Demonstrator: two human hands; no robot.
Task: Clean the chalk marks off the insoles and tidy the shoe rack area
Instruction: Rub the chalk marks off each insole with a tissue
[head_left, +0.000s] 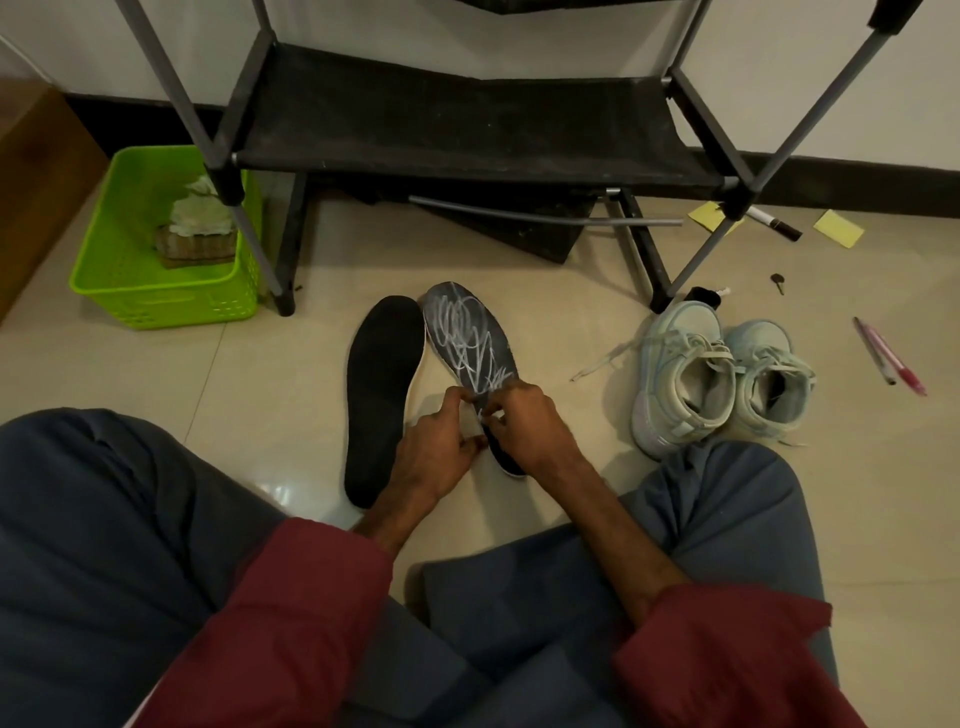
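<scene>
Two black insoles lie on the tiled floor between my knees. The left insole (382, 384) is plain black. The right insole (467, 338) is covered with white chalk scribbles. My left hand (441, 447) pinches the inner edge of the scribbled insole near its heel. My right hand (524, 421) rests on the same insole, fingers closed around a small white piece that looks like chalk, touching its surface. The heel part of that insole is partly hidden under my hands.
A black shoe rack (467, 130) stands ahead. A green basket (119, 280) holding a tissue box sits at its left. A pair of pale blue sneakers (717, 379) lies right, with pens (888, 358), a marker (774, 223), yellow sticky notes (839, 227) and a key (777, 282) beyond.
</scene>
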